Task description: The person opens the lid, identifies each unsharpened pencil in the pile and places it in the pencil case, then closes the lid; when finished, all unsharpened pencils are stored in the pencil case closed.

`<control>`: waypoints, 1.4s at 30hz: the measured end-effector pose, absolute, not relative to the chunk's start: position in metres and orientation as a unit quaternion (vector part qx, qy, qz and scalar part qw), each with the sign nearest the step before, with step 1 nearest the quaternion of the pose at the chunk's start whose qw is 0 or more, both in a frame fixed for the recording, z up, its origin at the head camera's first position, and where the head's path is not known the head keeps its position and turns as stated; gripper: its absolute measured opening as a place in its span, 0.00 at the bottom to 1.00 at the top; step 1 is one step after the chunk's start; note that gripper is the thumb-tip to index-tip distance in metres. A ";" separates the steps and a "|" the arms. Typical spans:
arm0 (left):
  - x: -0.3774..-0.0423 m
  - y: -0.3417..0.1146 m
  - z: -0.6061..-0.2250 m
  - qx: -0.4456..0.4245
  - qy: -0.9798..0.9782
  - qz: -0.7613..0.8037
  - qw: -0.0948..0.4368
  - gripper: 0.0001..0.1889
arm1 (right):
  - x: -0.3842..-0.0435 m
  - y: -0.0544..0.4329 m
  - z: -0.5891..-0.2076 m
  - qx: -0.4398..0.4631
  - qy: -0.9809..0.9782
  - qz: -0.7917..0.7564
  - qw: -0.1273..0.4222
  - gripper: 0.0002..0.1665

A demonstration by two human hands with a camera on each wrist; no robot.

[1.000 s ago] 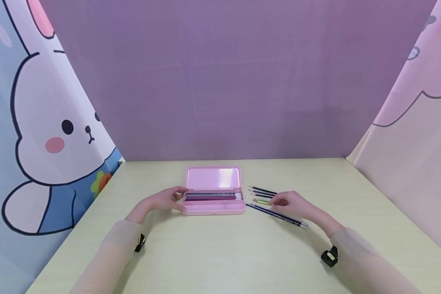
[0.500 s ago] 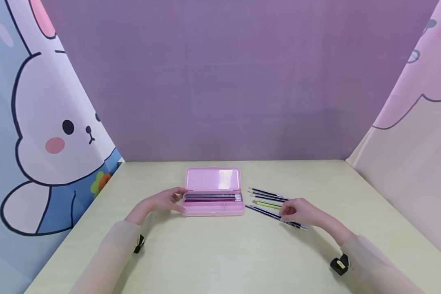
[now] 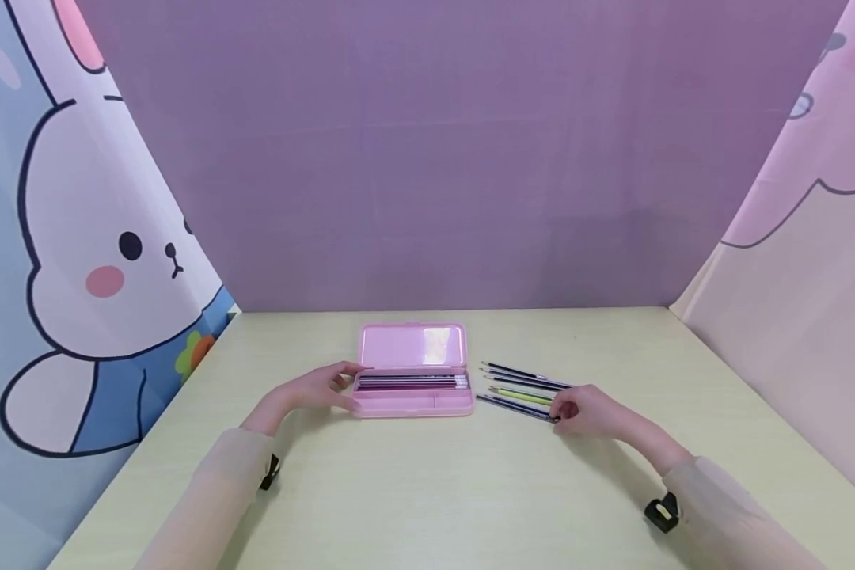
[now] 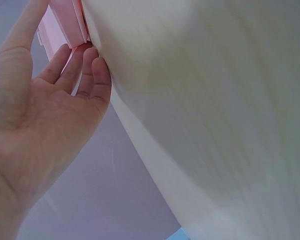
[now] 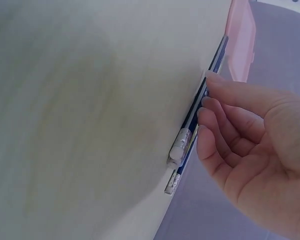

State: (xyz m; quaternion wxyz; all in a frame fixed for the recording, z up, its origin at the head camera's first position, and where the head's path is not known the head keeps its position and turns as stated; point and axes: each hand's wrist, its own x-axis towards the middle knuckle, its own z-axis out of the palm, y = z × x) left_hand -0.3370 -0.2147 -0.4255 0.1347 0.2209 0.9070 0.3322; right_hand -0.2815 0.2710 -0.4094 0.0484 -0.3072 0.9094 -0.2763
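Note:
A pink pencil case (image 3: 399, 412) lies open on the table, its lid tilted back. Several pencils (image 3: 409, 382) fill its rear compartment. My left hand (image 3: 318, 388) holds the case's left end, thumb at the front corner and fingers at the back. To the right, my right hand (image 3: 590, 412) pinches dark pencils (image 5: 192, 112) near their eraser ends, between thumb and fingertips. Those ends are hidden behind the hand in the head view. Beside them lie a yellow-green pencil (image 3: 523, 395) and more dark pencils (image 3: 516, 370), their points toward the case.
The case's front compartment (image 3: 395, 402) has a small divider at its right. A purple cloth (image 3: 427, 158) stands behind the pale table (image 3: 399, 491), with printed cartoon cloths (image 3: 107, 237) at the sides.
My right hand has moved right and slightly toward me, down to the pencils' eraser ends. The front dark pencils have swung a little closer to the others. My left hand stays on the case.

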 end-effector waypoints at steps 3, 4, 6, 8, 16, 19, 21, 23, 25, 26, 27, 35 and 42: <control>-0.337 -0.214 -0.425 0.222 0.907 0.333 0.134 0.40 | -0.283 0.274 -0.409 -0.324 0.904 -0.276 0.035 0.05; -0.337 -0.214 -0.425 0.223 0.906 0.333 0.134 0.40 | -0.283 0.274 -0.409 -0.321 0.905 -0.275 0.035 0.05; -0.337 -0.214 -0.425 0.225 0.905 0.334 0.134 0.40 | -0.285 0.274 -0.408 -0.313 0.909 -0.273 0.037 0.05; -0.337 -0.214 -0.425 0.226 0.905 0.336 0.133 0.40 | -0.285 0.273 -0.407 -0.295 0.916 -0.269 0.046 0.06; -0.337 -0.215 -0.427 0.220 0.907 0.334 0.132 0.40 | -0.286 0.273 -0.409 -0.289 0.924 -0.248 0.034 0.05; -0.336 -0.215 -0.426 0.216 0.907 0.336 0.135 0.40 | -0.286 0.274 -0.410 -0.295 0.928 -0.228 0.019 0.03; -0.336 -0.214 -0.426 0.215 0.907 0.337 0.136 0.40 | -0.286 0.275 -0.410 -0.298 0.930 -0.215 0.012 0.03; -0.335 -0.214 -0.425 0.216 0.907 0.336 0.136 0.40 | -0.286 0.276 -0.410 -0.300 0.932 -0.203 0.007 0.03; -0.334 -0.214 -0.424 0.218 0.906 0.337 0.136 0.40 | -0.286 0.277 -0.410 -0.301 0.933 -0.199 0.003 0.03; -0.334 -0.214 -0.423 0.220 0.906 0.337 0.135 0.40 | -0.286 0.277 -0.409 -0.301 0.933 -0.199 0.003 0.03; -0.334 -0.214 -0.423 0.221 0.905 0.337 0.135 0.40 | -0.286 0.278 -0.409 -0.301 0.933 -0.199 0.003 0.02; -0.335 -0.213 -0.422 0.225 0.905 0.335 0.135 0.39 | -0.286 0.281 -0.403 -0.282 0.929 -0.240 0.012 0.04; -0.333 -0.211 -0.419 0.228 0.905 0.333 0.133 0.40 | -0.288 0.279 -0.403 -0.253 0.928 -0.274 -0.010 0.04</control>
